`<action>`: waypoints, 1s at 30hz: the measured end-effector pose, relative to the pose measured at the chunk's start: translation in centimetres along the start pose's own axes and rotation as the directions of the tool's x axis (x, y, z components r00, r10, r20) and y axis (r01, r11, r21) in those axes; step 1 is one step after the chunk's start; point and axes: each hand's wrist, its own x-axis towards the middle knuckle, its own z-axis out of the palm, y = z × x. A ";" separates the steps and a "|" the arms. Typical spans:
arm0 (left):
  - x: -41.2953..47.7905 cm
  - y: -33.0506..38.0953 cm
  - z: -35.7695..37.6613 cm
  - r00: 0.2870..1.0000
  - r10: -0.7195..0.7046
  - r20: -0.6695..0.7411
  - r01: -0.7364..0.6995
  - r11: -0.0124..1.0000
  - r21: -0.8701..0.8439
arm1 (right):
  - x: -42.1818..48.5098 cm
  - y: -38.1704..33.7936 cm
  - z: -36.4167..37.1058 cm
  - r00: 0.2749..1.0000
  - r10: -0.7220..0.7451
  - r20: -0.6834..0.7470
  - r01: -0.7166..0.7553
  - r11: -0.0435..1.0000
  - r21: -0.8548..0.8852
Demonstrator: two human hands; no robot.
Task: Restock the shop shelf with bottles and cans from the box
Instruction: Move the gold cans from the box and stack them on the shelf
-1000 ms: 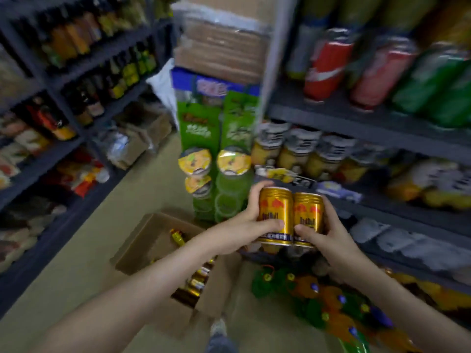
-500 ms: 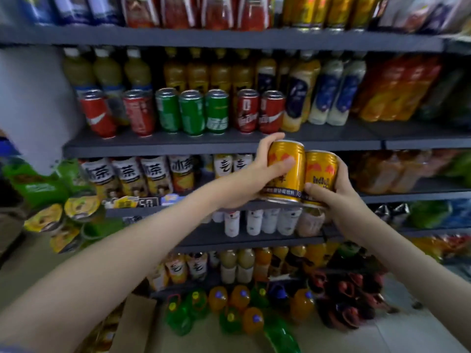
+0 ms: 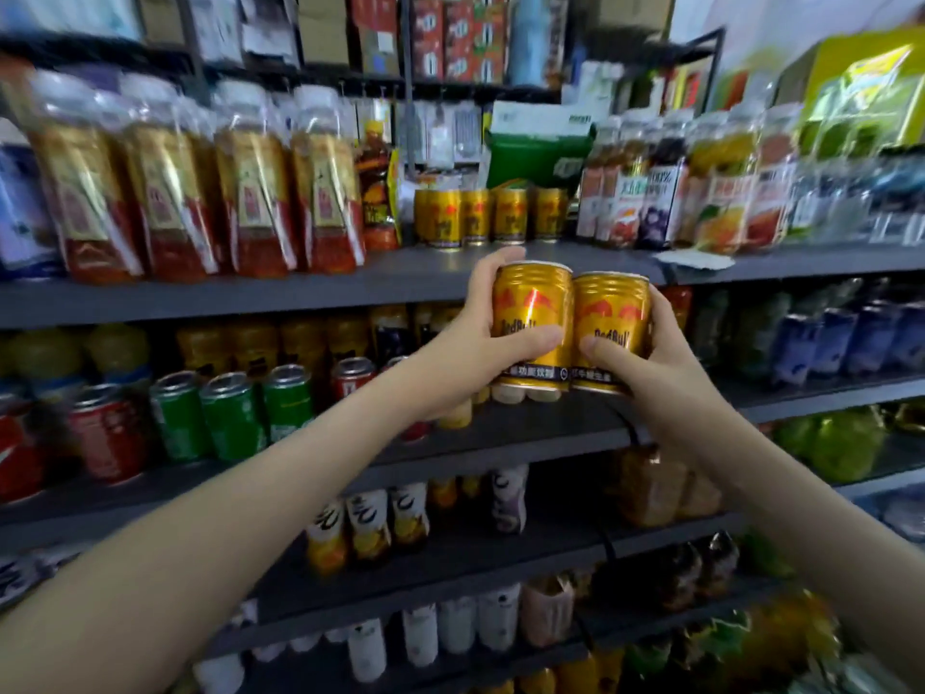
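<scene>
Two short gold metal cans, glossy cylinders with red emblems and a dark band of print near the base, are held upright, side by side and touching, just in front of the upper shelf's edge. The left can (image 3: 533, 313) sits in the left hand (image 3: 470, 348), whose fingers (image 3: 503, 256) curl round its far side while the thumb presses across the label. The right can (image 3: 611, 325) is gripped the same way by the right hand (image 3: 650, 378), its fingers (image 3: 661, 313) wrapped round the can's right flank and its thumb on the front. Both bare forearms reach up from the bottom corners.

The shelf (image 3: 400, 280) is a smooth dark grey board, one of several stacked tiers. Along it from the left stand tall clear plastic bottles (image 3: 165, 192) with red-and-gold labels. Next comes a row of matching gold cans (image 3: 493, 215), set back behind the held pair, and then juice bottles (image 3: 660, 197) with fruit labels. One tier down, red cans (image 3: 107, 433) and green cans (image 3: 230, 418) with silver tops line the left. Cardboard cartons (image 3: 325, 27) crowd the blurred top rack behind.
</scene>
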 end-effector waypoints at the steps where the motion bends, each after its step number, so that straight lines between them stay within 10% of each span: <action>1: 1.0 0.5 0.1 0.999 0.021 -0.028 -0.020 0.999 0.025 | 1.0 -0.9 -0.7 1.000 -0.018 -0.003 0.018 1.000 -0.008; 14: 6.4 2.9 0.3 0.809 -0.046 -0.586 0.120 0.989 0.087 | 16.1 -2.2 -7.9 0.948 -0.081 0.306 0.111 0.991 -0.080; 30: 14.4 1.8 -9.1 0.851 -0.113 -0.514 0.221 0.963 0.154 | 33.0 1.4 2.3 0.908 0.158 0.388 0.021 0.909 -0.417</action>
